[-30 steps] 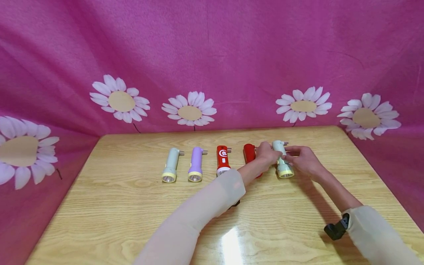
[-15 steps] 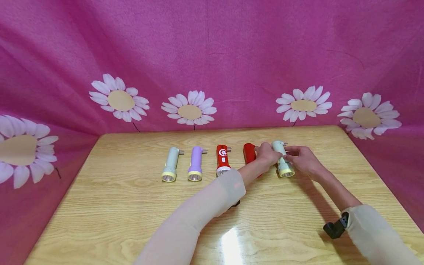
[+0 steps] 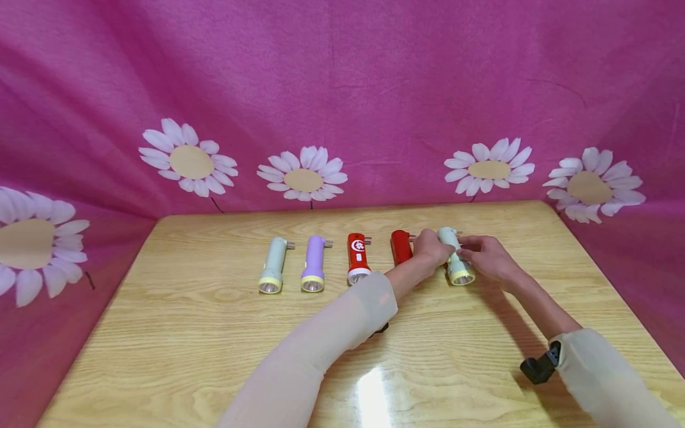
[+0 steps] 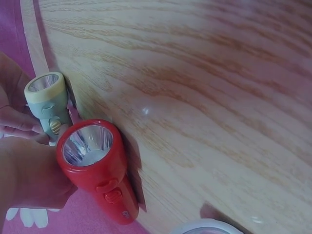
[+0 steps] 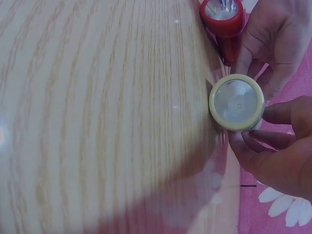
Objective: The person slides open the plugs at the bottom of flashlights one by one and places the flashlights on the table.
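Note:
At the right end of a row of flashlights lies a pale green flashlight (image 3: 461,274) with a yellow head, its lens toward me. My right hand (image 3: 489,257) pinches its body from the right, thumb below and fingers above. From the left, my left hand (image 3: 431,247) grips the same flashlight. In the left wrist view a left fingertip sits beside the yellow switch (image 4: 56,126). The right wrist view looks straight into the clear lens (image 5: 237,103), with both hands behind it. A red flashlight (image 3: 401,246) lies partly hidden under my left hand and wrist.
Farther left are a red flashlight with a white rim (image 3: 357,257), a purple flashlight (image 3: 314,261) and another pale green flashlight (image 3: 274,264), with plug prongs sticking out to the right. The wooden table (image 3: 203,333) meets a pink flowered cloth (image 3: 374,107) behind.
Both hands stay on the right pale green flashlight with hardly any movement. The head view has shifted very slightly, so the row appears a little farther left.

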Action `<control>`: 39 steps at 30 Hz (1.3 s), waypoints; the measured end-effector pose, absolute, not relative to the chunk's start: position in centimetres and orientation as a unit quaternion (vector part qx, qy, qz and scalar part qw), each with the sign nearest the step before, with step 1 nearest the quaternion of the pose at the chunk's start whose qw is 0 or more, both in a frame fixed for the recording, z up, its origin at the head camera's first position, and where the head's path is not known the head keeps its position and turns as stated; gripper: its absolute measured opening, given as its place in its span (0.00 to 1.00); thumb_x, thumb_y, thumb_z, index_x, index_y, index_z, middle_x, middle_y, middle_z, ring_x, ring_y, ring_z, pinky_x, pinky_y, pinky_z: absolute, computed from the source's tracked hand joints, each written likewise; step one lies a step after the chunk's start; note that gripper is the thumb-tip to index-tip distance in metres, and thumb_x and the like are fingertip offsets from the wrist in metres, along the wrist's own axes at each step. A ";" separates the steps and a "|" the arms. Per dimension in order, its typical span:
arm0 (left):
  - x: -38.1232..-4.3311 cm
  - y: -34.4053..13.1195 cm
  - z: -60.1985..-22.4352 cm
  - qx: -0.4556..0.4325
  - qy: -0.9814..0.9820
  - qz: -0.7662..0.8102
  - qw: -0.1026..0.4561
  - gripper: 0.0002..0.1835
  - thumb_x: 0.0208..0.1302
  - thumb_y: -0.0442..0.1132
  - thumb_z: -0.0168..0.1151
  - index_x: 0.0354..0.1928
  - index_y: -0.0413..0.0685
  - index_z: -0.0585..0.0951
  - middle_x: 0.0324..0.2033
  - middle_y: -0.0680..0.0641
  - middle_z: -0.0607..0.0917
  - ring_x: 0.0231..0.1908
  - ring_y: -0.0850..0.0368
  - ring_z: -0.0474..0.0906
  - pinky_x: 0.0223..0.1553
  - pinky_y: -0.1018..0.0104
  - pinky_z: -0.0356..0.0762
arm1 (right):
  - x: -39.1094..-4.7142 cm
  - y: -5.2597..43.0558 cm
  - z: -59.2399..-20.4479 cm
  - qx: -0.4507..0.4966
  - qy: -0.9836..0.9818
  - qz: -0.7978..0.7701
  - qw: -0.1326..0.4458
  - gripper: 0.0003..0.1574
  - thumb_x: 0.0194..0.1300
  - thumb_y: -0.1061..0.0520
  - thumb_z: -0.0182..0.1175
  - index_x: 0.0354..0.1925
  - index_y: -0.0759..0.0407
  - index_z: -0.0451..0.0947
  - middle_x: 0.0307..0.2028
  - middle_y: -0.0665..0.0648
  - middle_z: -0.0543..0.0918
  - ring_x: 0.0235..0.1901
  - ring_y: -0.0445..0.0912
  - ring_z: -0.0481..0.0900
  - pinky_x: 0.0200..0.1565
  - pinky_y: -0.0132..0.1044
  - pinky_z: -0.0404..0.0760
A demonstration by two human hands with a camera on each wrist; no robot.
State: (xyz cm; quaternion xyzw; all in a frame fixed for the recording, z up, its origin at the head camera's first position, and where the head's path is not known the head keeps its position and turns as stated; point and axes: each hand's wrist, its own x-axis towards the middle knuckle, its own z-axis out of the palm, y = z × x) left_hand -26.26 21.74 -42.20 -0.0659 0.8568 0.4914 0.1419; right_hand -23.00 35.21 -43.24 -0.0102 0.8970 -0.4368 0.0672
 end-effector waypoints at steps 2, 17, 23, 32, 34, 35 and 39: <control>-26.2 21.7 -42.2 -0.067 0.858 0.490 0.141 0.11 0.59 0.37 0.74 0.38 0.40 0.81 0.30 0.48 0.81 0.29 0.58 0.76 0.33 0.69 0.80 | -23.0 35.2 -43.2 -0.008 0.897 -0.436 0.068 0.28 0.74 0.62 0.53 0.65 0.79 0.66 0.56 0.77 0.75 0.53 0.58 0.74 0.45 0.26 0.74; -26.0 21.4 -42.2 -0.058 0.865 0.481 0.131 0.12 0.59 0.37 0.73 0.40 0.39 0.81 0.30 0.49 0.80 0.31 0.58 0.75 0.34 0.70 0.79 | -22.9 35.0 -43.6 0.000 0.895 -0.442 0.062 0.27 0.75 0.61 0.53 0.65 0.78 0.66 0.56 0.77 0.76 0.53 0.58 0.75 0.45 0.25 0.74; -25.9 21.4 -42.1 -0.059 0.863 0.484 0.128 0.12 0.59 0.37 0.74 0.39 0.39 0.81 0.28 0.49 0.78 0.30 0.59 0.73 0.33 0.70 0.78 | -22.8 35.0 -43.6 -0.001 0.894 -0.444 0.061 0.27 0.75 0.61 0.54 0.64 0.78 0.67 0.57 0.77 0.76 0.53 0.57 0.75 0.46 0.27 0.73; -26.0 21.3 -42.2 -0.057 0.860 0.487 0.142 0.12 0.60 0.36 0.72 0.40 0.40 0.80 0.29 0.49 0.78 0.30 0.58 0.73 0.34 0.69 0.79 | -22.7 34.9 -43.6 0.003 0.891 -0.450 0.064 0.27 0.76 0.60 0.54 0.65 0.77 0.67 0.57 0.76 0.76 0.54 0.57 0.75 0.45 0.25 0.73; -26.0 21.2 -42.2 -0.056 0.861 0.485 0.144 0.12 0.60 0.36 0.72 0.41 0.39 0.80 0.29 0.49 0.78 0.31 0.58 0.73 0.34 0.69 0.79 | -22.7 34.9 -43.6 0.002 0.891 -0.450 0.061 0.27 0.75 0.60 0.54 0.64 0.77 0.67 0.57 0.76 0.76 0.54 0.57 0.75 0.45 0.25 0.74; -26.1 21.2 -42.2 -0.057 0.861 0.484 0.145 0.12 0.60 0.36 0.72 0.41 0.39 0.80 0.29 0.49 0.78 0.31 0.58 0.73 0.34 0.69 0.79 | -22.7 34.9 -43.6 0.001 0.892 -0.448 0.058 0.27 0.75 0.60 0.54 0.64 0.77 0.68 0.57 0.76 0.76 0.54 0.57 0.75 0.44 0.25 0.74; -26.1 21.1 -42.1 -0.057 0.862 0.481 0.147 0.12 0.60 0.35 0.72 0.41 0.39 0.79 0.29 0.49 0.77 0.31 0.58 0.73 0.34 0.69 0.79 | -22.8 35.0 -43.6 0.002 0.894 -0.446 0.053 0.27 0.75 0.59 0.55 0.64 0.77 0.68 0.56 0.76 0.77 0.53 0.57 0.76 0.44 0.25 0.74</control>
